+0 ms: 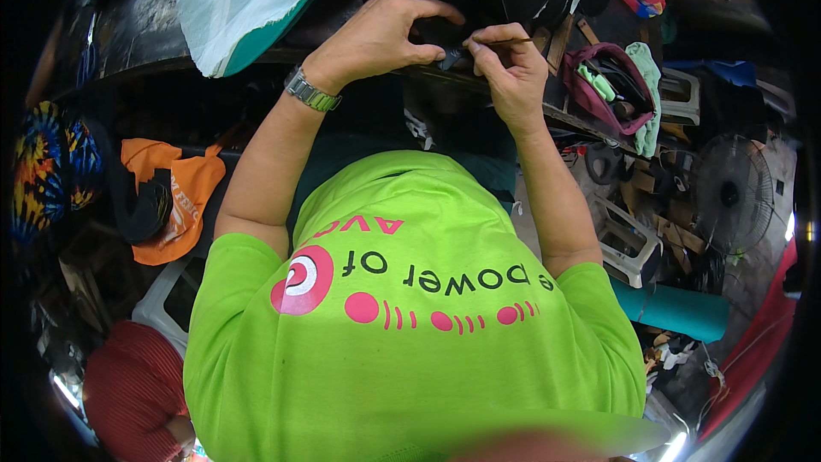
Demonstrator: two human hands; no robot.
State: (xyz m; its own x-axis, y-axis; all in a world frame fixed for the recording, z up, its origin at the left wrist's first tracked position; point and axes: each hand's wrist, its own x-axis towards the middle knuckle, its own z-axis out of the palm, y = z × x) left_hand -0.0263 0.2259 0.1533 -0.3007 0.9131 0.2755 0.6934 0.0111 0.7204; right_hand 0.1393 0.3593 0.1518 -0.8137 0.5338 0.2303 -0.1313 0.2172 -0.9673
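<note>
At the edge of the black workbench, my left hand curves its thumb and index finger round a small dark grey piece, the thumb tip against it. The other fingers are partly hidden against the dark background. Close by on the right, my right hand is closed in a pinch on a thin brown stick-like tool. Its fingertips come right up to the dark piece. The tool's working end is too small to make out.
White-and-green sheet material lies on the bench at left. To the right are a maroon pouch, a fan, a pale plastic stool and a teal roll. An orange cloth hangs at left. Someone in a red ribbed top is at lower left.
</note>
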